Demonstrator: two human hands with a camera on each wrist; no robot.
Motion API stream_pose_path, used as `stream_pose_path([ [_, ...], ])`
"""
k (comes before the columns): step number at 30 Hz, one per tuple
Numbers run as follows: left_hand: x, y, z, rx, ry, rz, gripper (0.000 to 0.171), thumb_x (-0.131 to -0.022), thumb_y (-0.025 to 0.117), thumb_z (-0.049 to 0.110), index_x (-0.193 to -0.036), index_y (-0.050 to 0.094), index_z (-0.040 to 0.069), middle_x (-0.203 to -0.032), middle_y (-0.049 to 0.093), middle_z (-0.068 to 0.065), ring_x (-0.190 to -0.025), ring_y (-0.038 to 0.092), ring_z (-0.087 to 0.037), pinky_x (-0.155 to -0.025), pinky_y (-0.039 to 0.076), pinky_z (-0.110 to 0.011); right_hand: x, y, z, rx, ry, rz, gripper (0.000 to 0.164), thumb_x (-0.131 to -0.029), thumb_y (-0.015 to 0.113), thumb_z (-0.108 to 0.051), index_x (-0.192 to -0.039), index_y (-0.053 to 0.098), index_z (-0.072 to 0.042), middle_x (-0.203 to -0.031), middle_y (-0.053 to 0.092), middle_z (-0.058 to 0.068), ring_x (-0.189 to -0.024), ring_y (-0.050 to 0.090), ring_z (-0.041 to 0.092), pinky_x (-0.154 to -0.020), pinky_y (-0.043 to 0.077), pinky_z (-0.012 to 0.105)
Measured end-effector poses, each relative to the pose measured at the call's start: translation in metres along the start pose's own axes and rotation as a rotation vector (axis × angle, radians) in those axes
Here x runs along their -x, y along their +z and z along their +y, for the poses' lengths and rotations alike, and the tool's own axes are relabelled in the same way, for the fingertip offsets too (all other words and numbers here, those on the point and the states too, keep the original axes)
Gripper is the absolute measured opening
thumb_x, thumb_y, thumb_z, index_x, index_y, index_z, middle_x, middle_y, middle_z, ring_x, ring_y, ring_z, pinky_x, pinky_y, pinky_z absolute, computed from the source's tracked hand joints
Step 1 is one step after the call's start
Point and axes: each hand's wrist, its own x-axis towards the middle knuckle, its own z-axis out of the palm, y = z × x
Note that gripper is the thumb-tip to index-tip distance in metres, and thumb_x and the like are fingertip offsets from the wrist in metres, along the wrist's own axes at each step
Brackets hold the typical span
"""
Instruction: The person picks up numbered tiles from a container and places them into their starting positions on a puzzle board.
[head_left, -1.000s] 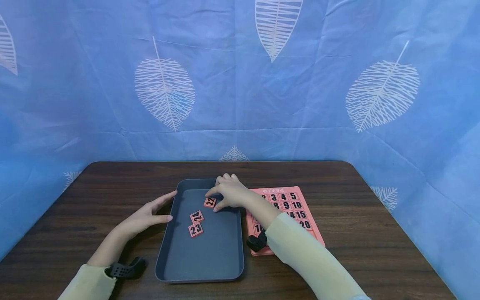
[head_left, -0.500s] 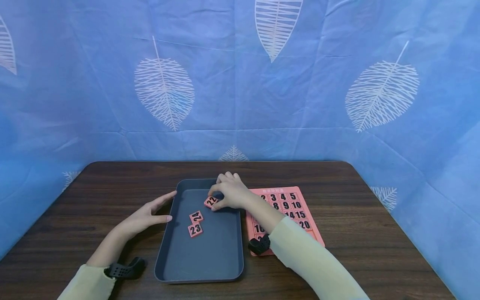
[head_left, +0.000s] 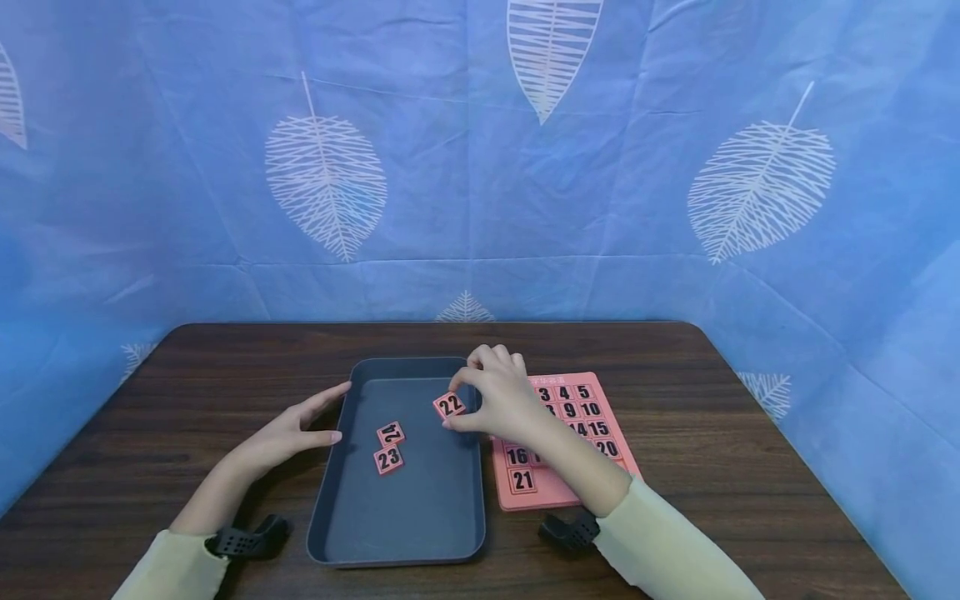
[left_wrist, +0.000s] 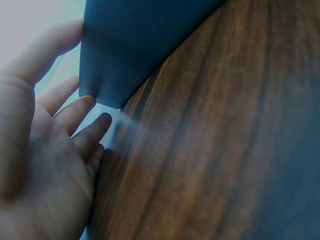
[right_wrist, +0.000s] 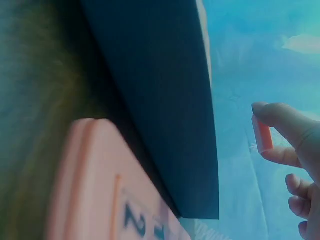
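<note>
My right hand pinches a pink number tile marked 22 between thumb and index finger, over the right side of the dark grey tray. The right wrist view shows the same tile edge-on, raised above the tray wall. Two more tiles, 24 and 23, lie in the tray with their corners meeting. At the tray's left rim, my left hand rests its fingertips and thumb, fingers extended. The left wrist view has that hand against the tray's outer wall.
Right of the tray lies a pink number board with several tiles set in rows; my right forearm hides part of it. Both stand on a dark wooden table. A blue leaf-print cloth hangs behind.
My right hand has lifted tile 22 from the tray floor and moved it right, toward the board. The tile turned more upright to the view. My left hand stays at the rim.
</note>
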Motion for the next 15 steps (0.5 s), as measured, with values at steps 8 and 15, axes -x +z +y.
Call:
stream_pose_path([
  [8, 0.000, 0.001, 0.000, 0.002, 0.011, 0.001, 0.073, -0.093, 0.065, 0.020, -0.153, 0.024, 0.015, -0.156, 0.017, -0.020, -0.140, 0.010, -0.045, -0.103, 0.019, -0.068, 0.041, -0.013, 0.009, -0.093, 0.087, 0.073, 0.031, -0.068, 0.085, -0.045, -0.088, 0.067, -0.030, -0.100, 0.044, -0.006, -0.091, 0.036, 0.018, -0.074, 0.025, 0.037],
  [15, 0.000, 0.000, 0.000, 0.015, 0.005, 0.000, 0.075, -0.092, 0.065, 0.020, -0.154, 0.023, 0.016, -0.156, 0.017, -0.018, -0.141, 0.011, -0.043, -0.104, 0.018, -0.067, 0.077, -0.014, 0.024, -0.104, 0.178, 0.098, 0.034, -0.062, 0.087, -0.043, -0.085, 0.067, -0.027, -0.093, 0.042, -0.009, -0.092, 0.039, 0.018, -0.076, 0.027, 0.039],
])
